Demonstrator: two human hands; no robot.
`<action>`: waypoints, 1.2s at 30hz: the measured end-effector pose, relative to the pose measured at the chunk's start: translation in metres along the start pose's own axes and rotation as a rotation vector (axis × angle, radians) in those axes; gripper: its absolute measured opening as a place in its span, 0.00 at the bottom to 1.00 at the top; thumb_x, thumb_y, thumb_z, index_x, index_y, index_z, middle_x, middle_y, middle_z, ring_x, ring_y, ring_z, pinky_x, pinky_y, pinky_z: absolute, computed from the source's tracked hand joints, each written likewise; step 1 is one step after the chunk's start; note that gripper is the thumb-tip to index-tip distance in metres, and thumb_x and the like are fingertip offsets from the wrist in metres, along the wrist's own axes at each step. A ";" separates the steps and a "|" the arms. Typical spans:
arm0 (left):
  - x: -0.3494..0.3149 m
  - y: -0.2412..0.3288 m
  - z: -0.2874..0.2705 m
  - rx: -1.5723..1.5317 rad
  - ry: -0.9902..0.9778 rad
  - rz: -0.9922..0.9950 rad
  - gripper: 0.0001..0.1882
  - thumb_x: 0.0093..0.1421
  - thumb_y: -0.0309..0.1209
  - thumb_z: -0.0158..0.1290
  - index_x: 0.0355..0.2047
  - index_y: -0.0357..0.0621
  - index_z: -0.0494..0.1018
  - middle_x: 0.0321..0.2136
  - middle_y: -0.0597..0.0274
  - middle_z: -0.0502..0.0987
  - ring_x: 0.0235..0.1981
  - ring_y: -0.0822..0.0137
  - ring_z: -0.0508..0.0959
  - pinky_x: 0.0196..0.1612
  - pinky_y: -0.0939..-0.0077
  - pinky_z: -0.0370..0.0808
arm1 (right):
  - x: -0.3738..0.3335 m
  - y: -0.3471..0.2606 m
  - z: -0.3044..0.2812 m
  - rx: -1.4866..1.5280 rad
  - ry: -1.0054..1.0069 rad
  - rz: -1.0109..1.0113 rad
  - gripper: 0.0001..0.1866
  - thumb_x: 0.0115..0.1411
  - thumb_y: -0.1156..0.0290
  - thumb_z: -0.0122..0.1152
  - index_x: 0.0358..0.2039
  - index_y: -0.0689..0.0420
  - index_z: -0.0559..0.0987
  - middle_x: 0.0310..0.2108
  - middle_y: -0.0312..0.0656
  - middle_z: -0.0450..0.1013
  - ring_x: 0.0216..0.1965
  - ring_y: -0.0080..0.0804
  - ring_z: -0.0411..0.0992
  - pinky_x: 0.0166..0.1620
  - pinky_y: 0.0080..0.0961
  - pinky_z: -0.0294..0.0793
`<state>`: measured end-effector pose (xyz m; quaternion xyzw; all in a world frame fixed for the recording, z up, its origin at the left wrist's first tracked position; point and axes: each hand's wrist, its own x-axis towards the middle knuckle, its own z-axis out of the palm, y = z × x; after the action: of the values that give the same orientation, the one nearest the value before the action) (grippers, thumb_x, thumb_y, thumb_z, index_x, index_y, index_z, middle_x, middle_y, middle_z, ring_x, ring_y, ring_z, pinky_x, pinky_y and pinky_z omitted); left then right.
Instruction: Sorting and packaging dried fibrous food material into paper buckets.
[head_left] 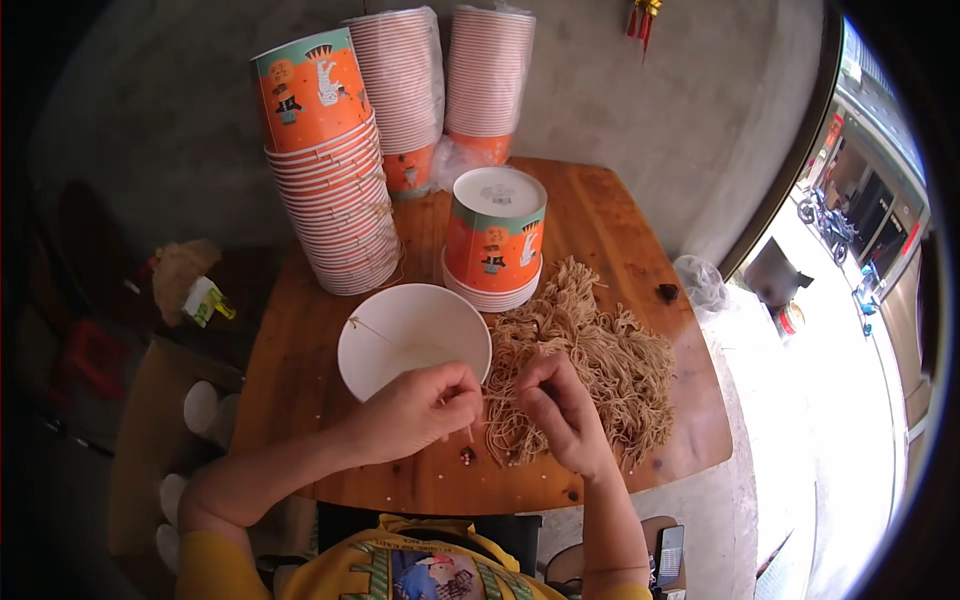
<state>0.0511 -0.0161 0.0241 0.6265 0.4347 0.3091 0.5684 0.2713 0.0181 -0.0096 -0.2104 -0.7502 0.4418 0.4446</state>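
My left hand (422, 405) is closed in a pinch just over the near right rim of a white paper bucket (385, 345), whose open mouth faces me. A thin string hangs over that bucket's far left rim. My right hand (565, 412) pinches thumb to forefinger above a heap of tan cords (620, 375). Whatever lies between the fingers of either hand is too fine to make out. Behind the open bucket, an orange and green paper bucket (497, 240) stands upside down on a few nested ones.
A tall, leaning stack of orange buckets (330, 190) rises at the table's left. Two plastic-wrapped stacks, a left one (398, 80) and a right one (490, 75), stand at the back. Lower left, a cardboard box (150, 440) holds white buckets. A phone (670, 553) lies lower right.
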 end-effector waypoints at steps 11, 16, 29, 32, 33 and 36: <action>-0.003 -0.012 0.006 0.551 0.188 0.230 0.14 0.60 0.34 0.58 0.36 0.41 0.64 0.29 0.57 0.73 0.28 0.61 0.76 0.32 0.69 0.74 | 0.009 -0.001 0.006 -0.087 0.280 0.168 0.03 0.60 0.78 0.58 0.35 0.61 0.79 0.26 0.38 0.76 0.26 0.22 0.74 0.31 0.20 0.73; -0.005 -0.013 0.001 0.701 0.267 0.274 0.13 0.55 0.26 0.56 0.41 0.42 0.68 0.32 0.56 0.75 0.30 0.57 0.78 0.33 0.65 0.75 | 0.003 0.003 0.007 0.042 0.361 0.262 0.02 0.61 0.77 0.60 0.33 0.61 0.79 0.23 0.31 0.72 0.25 0.12 0.67 0.28 0.13 0.67; -0.033 0.006 -0.041 0.534 0.330 0.152 0.23 0.54 0.20 0.48 0.53 0.39 0.71 0.43 0.52 0.78 0.39 0.61 0.80 0.43 0.73 0.76 | 0.005 0.002 0.052 -0.606 0.154 -0.129 0.07 0.55 0.78 0.64 0.34 0.59 0.76 0.26 0.39 0.71 0.23 0.27 0.73 0.26 0.24 0.72; -0.037 0.006 -0.045 0.475 0.346 0.079 0.23 0.54 0.21 0.47 0.53 0.38 0.71 0.42 0.52 0.78 0.38 0.66 0.79 0.42 0.74 0.75 | 0.007 0.001 0.055 -0.653 0.197 -0.144 0.06 0.58 0.76 0.63 0.36 0.59 0.76 0.25 0.37 0.72 0.23 0.24 0.72 0.26 0.23 0.71; -0.038 0.006 -0.045 0.462 0.342 0.071 0.23 0.55 0.20 0.48 0.53 0.39 0.70 0.41 0.53 0.78 0.37 0.68 0.79 0.42 0.75 0.75 | 0.006 0.000 0.056 -0.655 0.195 -0.146 0.06 0.58 0.76 0.63 0.36 0.59 0.76 0.25 0.37 0.72 0.23 0.24 0.72 0.26 0.23 0.71; -0.038 0.006 -0.040 0.387 0.333 0.075 0.23 0.57 0.19 0.48 0.55 0.41 0.69 0.39 0.55 0.77 0.36 0.71 0.78 0.40 0.75 0.75 | 0.001 -0.001 0.057 -0.139 0.207 0.222 0.04 0.64 0.74 0.59 0.38 0.59 0.76 0.25 0.34 0.72 0.24 0.18 0.71 0.25 0.18 0.69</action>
<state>0.0010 -0.0326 0.0402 0.6798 0.5496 0.3400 0.3466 0.2224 -0.0095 -0.0203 -0.3666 -0.7012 0.4114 0.4525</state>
